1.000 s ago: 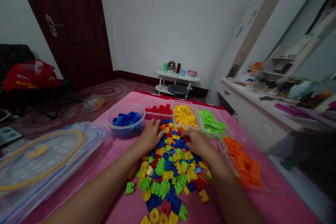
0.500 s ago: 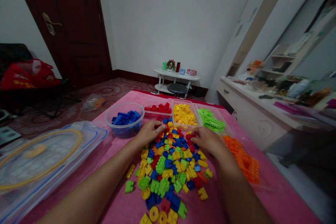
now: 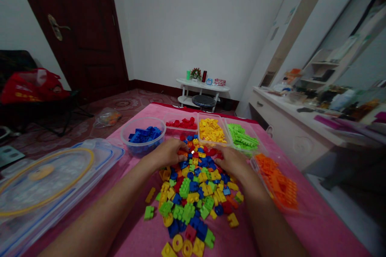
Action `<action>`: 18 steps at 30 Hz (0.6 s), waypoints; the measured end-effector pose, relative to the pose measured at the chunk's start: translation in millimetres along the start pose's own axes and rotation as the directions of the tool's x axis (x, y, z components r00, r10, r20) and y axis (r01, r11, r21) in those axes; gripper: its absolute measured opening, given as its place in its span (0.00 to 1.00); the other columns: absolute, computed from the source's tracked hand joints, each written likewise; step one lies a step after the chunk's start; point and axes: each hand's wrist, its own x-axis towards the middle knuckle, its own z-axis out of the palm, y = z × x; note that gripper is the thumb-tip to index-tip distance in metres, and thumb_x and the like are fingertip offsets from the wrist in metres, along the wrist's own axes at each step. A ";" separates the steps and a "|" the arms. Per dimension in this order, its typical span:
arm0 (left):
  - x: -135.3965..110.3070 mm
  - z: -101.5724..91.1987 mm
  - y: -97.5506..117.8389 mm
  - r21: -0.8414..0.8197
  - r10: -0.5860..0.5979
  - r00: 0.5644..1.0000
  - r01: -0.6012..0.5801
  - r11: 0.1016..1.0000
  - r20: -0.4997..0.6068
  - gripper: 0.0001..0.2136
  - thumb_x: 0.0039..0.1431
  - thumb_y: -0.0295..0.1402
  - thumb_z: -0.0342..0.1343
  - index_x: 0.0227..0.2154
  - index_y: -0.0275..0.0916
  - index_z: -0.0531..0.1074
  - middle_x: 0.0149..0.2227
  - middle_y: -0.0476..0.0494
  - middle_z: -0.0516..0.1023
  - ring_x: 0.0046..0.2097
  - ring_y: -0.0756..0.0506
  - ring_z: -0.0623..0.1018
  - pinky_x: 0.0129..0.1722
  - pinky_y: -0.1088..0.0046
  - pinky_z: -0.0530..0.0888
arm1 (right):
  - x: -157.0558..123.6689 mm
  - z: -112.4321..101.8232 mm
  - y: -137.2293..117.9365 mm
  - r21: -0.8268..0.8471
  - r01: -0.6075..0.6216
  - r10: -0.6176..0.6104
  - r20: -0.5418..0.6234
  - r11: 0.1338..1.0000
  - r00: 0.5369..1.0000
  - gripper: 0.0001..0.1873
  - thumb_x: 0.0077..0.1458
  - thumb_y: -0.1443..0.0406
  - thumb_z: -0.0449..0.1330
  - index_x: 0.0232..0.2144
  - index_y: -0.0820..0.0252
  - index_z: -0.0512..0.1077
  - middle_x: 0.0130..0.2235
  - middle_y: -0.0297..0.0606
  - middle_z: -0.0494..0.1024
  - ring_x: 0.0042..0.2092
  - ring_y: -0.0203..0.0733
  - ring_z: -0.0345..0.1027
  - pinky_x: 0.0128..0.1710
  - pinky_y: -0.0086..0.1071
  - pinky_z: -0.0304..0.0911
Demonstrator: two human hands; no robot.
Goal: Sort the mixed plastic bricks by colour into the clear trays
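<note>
A heap of mixed toy building blocks [image 3: 193, 196] in yellow, green, blue, red and orange lies on a pink cloth. At the heap's far left edge is my left hand [image 3: 169, 152], its thumb and fingers apart around a few orange and blue pieces. Across from it, my right hand [image 3: 232, 160] reaches into the far right edge, thumb and fingers apart beside red and blue blocks. Neither hand shows a firm grip, and the fingertips are partly hidden among the pieces.
Behind the heap stand a round tub of blue blocks [image 3: 144, 148] and boxes of red [image 3: 181, 130], yellow [image 3: 212, 143] and green blocks [image 3: 243, 136]. An orange block box [image 3: 279, 184] is at the right. Clear lids [image 3: 69, 180] lie at the left.
My left hand has shifted slightly nearer, and its fingers have parted. My right hand has moved a little left and down, with its fingers now wider apart.
</note>
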 end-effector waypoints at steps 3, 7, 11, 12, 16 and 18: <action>-1.6 -1.8 5.5 0.090 0.041 0.999 -0.042 0.995 0.010 0.12 0.52 0.37 0.56 0.38 0.39 0.77 0.39 0.42 0.79 0.39 0.44 0.77 0.41 0.73 0.68 | 0.7 3.8 -3.1 -0.037 -0.004 0.003 -0.002 0.999 1.000 0.22 0.49 0.62 0.58 0.48 0.52 0.70 0.47 0.44 0.76 0.48 0.51 0.68 0.38 0.35 0.59; -7.3 -6.0 11.0 0.086 0.080 0.993 -0.087 0.992 0.090 0.12 0.48 0.38 0.60 0.34 0.38 0.76 0.35 0.43 0.79 0.36 0.46 0.75 0.37 0.75 0.67 | 1.8 4.5 -3.3 -0.061 -0.018 0.017 -0.013 0.998 1.000 0.14 0.47 0.66 0.58 0.39 0.54 0.72 0.43 0.41 0.77 0.44 0.49 0.70 0.35 0.33 0.58; -11.9 -13.0 14.7 -0.066 0.085 0.966 -0.071 0.995 0.243 0.16 0.46 0.44 0.61 0.34 0.39 0.77 0.30 0.47 0.78 0.31 0.48 0.74 0.31 0.78 0.66 | 1.4 4.6 -4.6 -0.066 -0.023 0.021 -0.023 0.998 1.000 0.12 0.46 0.65 0.59 0.37 0.55 0.71 0.41 0.40 0.77 0.43 0.48 0.70 0.33 0.32 0.57; -12.2 -14.5 14.9 -0.089 0.076 0.962 -0.054 0.995 0.263 0.15 0.49 0.45 0.58 0.32 0.38 0.77 0.28 0.48 0.77 0.29 0.49 0.73 0.29 0.78 0.65 | 1.1 5.1 -5.4 -0.066 -0.025 0.023 -0.027 0.997 0.999 0.12 0.47 0.64 0.59 0.37 0.55 0.71 0.41 0.41 0.77 0.43 0.49 0.70 0.34 0.32 0.57; -11.8 -16.9 12.1 -0.082 0.070 0.971 -0.053 0.995 0.229 0.09 0.51 0.31 0.52 0.27 0.36 0.77 0.25 0.49 0.77 0.28 0.50 0.73 0.28 0.79 0.64 | 1.0 9.0 -8.4 -0.068 -0.049 0.046 -0.047 0.997 0.998 0.12 0.49 0.63 0.58 0.39 0.56 0.72 0.41 0.42 0.77 0.42 0.48 0.70 0.34 0.32 0.56; -12.0 -16.8 10.2 -0.068 0.072 0.972 -0.058 0.996 0.226 0.10 0.46 0.25 0.53 0.30 0.38 0.78 0.28 0.49 0.78 0.30 0.50 0.74 0.29 0.79 0.65 | 1.6 9.6 -8.4 -0.063 -0.064 0.061 -0.053 0.996 0.997 0.11 0.48 0.64 0.58 0.36 0.57 0.73 0.39 0.42 0.78 0.41 0.47 0.71 0.32 0.31 0.55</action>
